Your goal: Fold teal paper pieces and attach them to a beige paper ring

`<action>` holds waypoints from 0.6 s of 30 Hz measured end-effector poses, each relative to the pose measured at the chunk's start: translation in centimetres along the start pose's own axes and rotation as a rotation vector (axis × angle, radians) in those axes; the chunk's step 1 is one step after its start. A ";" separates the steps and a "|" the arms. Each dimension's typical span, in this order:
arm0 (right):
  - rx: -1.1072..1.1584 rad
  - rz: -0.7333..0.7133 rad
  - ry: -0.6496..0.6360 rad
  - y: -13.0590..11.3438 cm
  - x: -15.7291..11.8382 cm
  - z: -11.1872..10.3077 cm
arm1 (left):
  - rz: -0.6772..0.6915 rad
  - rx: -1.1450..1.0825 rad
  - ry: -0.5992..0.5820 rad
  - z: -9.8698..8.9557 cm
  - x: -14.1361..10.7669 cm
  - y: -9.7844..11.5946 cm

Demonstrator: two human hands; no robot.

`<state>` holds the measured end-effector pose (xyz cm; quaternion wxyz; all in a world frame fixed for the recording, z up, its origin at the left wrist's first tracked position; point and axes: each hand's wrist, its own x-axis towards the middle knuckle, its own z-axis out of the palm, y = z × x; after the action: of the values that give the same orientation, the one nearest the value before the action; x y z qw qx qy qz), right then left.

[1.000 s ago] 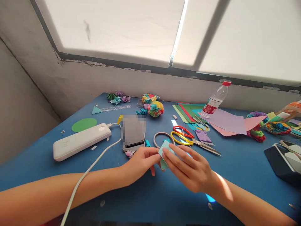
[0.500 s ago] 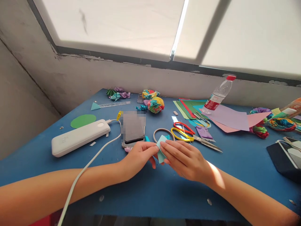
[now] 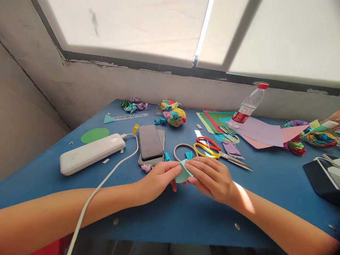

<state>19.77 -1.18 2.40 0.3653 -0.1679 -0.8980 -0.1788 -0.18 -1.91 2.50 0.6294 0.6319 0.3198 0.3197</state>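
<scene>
A small piece of light blue folded paper (image 3: 183,173) is held between both hands above the blue table. My left hand (image 3: 160,177) pinches its left side between thumb and fingers. On the right side, my right hand (image 3: 211,177) grips the paper, its fingers laid together over the edge. Just beyond the hands lie a ring of tape (image 3: 175,148) and a small teal paper piece (image 3: 188,155). Scissors (image 3: 220,154) with one red and one yellow handle rest past my right hand. The undersides of the fingers are partly hidden.
Two phones (image 3: 151,141) lie stacked beyond my left hand. A white power bank (image 3: 91,154) has a cable (image 3: 106,175) running across my left forearm. Colourful paper balls (image 3: 176,117), coloured sheets (image 3: 261,132), a bottle (image 3: 248,108) and a dark stand (image 3: 320,177) sit farther off.
The light blue paper has turned and bent between my fingers, now showing a wider, curved face. Both hands stay nearly in place, and more of the teal piece shows.
</scene>
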 end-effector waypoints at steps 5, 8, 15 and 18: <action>0.175 0.157 0.071 -0.1 -0.2 0.3 | 0.087 0.239 0.125 -0.1 -0.3 0.0; 0.217 0.225 0.071 -0.4 -0.1 0.4 | 0.197 0.411 0.301 -0.2 -0.4 0.0; 0.073 0.109 0.022 -0.9 0.4 0.1 | 0.276 0.546 0.292 -0.1 -0.6 0.0; 0.040 0.163 -0.040 -1.2 0.8 0.1 | 0.429 0.690 0.324 0.0 -0.7 -0.4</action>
<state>18.62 -2.07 2.69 0.3639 -0.2368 -0.8919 -0.1270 -0.63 -2.47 2.07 0.2426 0.7991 0.3637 0.4127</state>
